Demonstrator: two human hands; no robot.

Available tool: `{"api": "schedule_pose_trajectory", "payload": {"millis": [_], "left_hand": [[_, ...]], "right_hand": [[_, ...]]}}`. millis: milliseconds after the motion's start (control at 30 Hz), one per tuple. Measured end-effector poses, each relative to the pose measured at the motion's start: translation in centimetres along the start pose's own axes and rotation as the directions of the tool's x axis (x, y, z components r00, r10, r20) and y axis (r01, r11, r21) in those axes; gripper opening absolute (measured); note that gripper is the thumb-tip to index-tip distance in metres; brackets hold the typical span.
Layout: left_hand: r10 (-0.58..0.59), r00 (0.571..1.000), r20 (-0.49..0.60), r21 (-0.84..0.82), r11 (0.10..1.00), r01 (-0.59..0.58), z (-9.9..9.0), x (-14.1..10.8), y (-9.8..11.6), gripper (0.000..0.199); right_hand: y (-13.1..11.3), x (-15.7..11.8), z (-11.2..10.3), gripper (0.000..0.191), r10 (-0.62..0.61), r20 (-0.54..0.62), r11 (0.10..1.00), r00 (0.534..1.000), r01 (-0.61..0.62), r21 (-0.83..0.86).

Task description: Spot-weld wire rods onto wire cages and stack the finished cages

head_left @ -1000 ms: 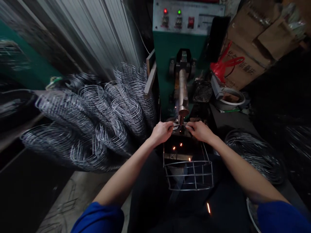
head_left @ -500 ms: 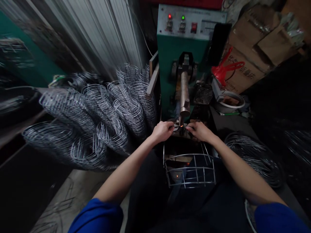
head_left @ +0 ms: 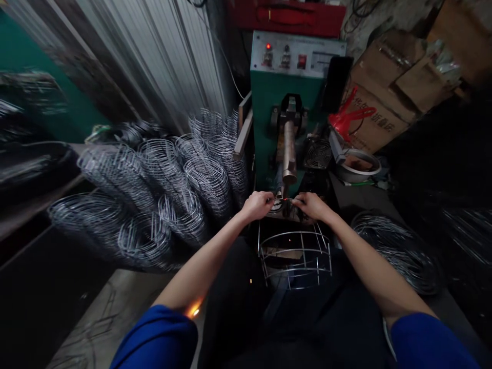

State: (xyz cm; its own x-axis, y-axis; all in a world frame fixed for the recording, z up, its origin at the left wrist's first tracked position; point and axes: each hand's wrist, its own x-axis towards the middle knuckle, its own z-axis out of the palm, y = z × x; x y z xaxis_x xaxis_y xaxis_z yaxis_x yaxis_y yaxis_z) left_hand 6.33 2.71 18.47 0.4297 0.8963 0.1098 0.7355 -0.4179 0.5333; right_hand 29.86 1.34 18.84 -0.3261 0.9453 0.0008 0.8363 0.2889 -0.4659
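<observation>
My left hand (head_left: 259,206) is closed in a pinch on wire at the left of the welding tip. On the other side my right hand (head_left: 312,206) pinches a wire that runs to the same spot. A small red glow shows between the hands, under the spot welder's upper electrode arm (head_left: 289,154). Below them hangs a curved metal wire frame (head_left: 303,250), its side wires rising toward both hands; where they meet the fingers is hard to see. Sparks fly low, one bright by my left sleeve (head_left: 156,333).
The green welder (head_left: 263,123) stands ahead with a red lamp lit. Bundles of rounded wire frames (head_left: 211,184) crowd the left. At right lie wire coils (head_left: 395,251), a bowl (head_left: 359,174), a red plastic bag (head_left: 348,120) and cardboard boxes (head_left: 392,97).
The green lamp has gone out and the glow at the tip has dimmed to red. Sparks have scattered toward my left arm. The view has tilted up slightly; both hands keep their grip.
</observation>
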Motion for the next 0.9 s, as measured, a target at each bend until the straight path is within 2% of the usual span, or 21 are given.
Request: {"api": "schedule_pose_trajectory", "payload": {"millis": [100,200,267,333,367,400,467,500,567,633,667,733,800,833,867,900], "left_hand": [[-0.01,1.0,-0.03,-0.036,0.999,0.009,0.2,-0.1,0.0,0.021],[-0.023,0.997,-0.074,-0.087,0.996,0.016,0.5,-0.8,0.3,0.021],[-0.023,0.996,-0.092,-0.129,0.992,0.011,0.9,-2.2,0.4,0.026],[-0.057,0.994,-0.092,-0.324,0.946,0.024,2.1,-4.3,0.1,0.035],[-0.104,0.992,-0.076,-0.484,0.873,0.055,2.9,-5.8,-0.2,0.042],[-0.173,0.984,-0.038,-0.654,0.749,0.106,4.0,-7.4,-0.5,0.052],[-0.302,0.943,0.136,-0.888,0.384,0.251,6.6,-10.8,-0.9,0.079],[-0.334,0.909,0.25,-0.918,0.217,0.332,7.9,-12.5,-0.9,0.09],[-0.273,0.844,0.461,-0.883,-0.052,0.466,10.4,-15.1,-0.4,0.106],[-0.17,0.829,0.533,-0.842,-0.203,0.5,12.0,-16.6,0.8,0.101],[-0.141,0.833,0.535,-0.835,-0.238,0.496,12.4,-16.8,1.6,0.093],[-0.161,0.843,0.513,-0.847,-0.249,0.469,12.4,-16.9,2.9,0.072],[-0.257,0.837,0.484,-0.873,-0.213,0.439,11.9,-16.5,3.5,0.06],[-0.308,0.83,0.464,-0.885,-0.186,0.426,11.6,-16.2,3.5,0.058],[-0.354,0.826,0.439,-0.898,-0.156,0.41,11.5,-15.9,3.4,0.058],[-0.391,0.825,0.409,-0.911,-0.119,0.396,11.5,-15.6,3.2,0.059]], "right_hand": [[0.3,-0.7,0.1,0.031,0.116,0.059,0.978,0.992,-0.124,0.17],[0.0,-3.0,0.5,0.032,0.214,0.139,0.873,0.967,-0.253,0.416],[-0.7,-5.5,0.8,0.034,0.226,0.066,0.842,0.972,-0.229,0.489],[-1.6,-8.2,0.7,0.036,0.205,-0.101,0.876,0.974,-0.137,0.463],[-2.1,-9.5,0.6,0.036,0.186,-0.192,0.902,0.963,-0.091,0.421],[-2.6,-10.7,0.4,0.036,0.167,-0.275,0.927,0.947,-0.056,0.371],[-3.3,-12.7,0.0,0.036,0.146,-0.392,0.959,0.908,-0.034,0.28],[-3.5,-13.4,-0.1,0.037,0.146,-0.43,0.968,0.891,-0.039,0.249],[-3.9,-14.4,-0.1,0.039,0.173,-0.483,0.972,0.859,-0.068,0.226],[-3.8,-15.1,0.2,0.041,0.215,-0.529,0.966,0.821,-0.099,0.238],[-3.4,-15.5,0.4,0.041,0.231,-0.548,0.963,0.804,-0.109,0.247],[-1.3,-16.9,1.1,0.04,0.239,-0.557,0.963,0.795,-0.121,0.24],[2.9,-20.0,1.9,0.039,0.277,-0.545,0.96,0.791,-0.2,0.198],[5.5,-22.4,2.5,0.039,0.343,-0.526,0.939,0.778,-0.298,0.171],[8.2,-25.2,3.3,0.038,0.457,-0.505,0.882,0.733,-0.446,0.15],[10.8,-28.4,4.2,0.035,0.601,-0.469,0.771,0.647,-0.624,0.128]]}}
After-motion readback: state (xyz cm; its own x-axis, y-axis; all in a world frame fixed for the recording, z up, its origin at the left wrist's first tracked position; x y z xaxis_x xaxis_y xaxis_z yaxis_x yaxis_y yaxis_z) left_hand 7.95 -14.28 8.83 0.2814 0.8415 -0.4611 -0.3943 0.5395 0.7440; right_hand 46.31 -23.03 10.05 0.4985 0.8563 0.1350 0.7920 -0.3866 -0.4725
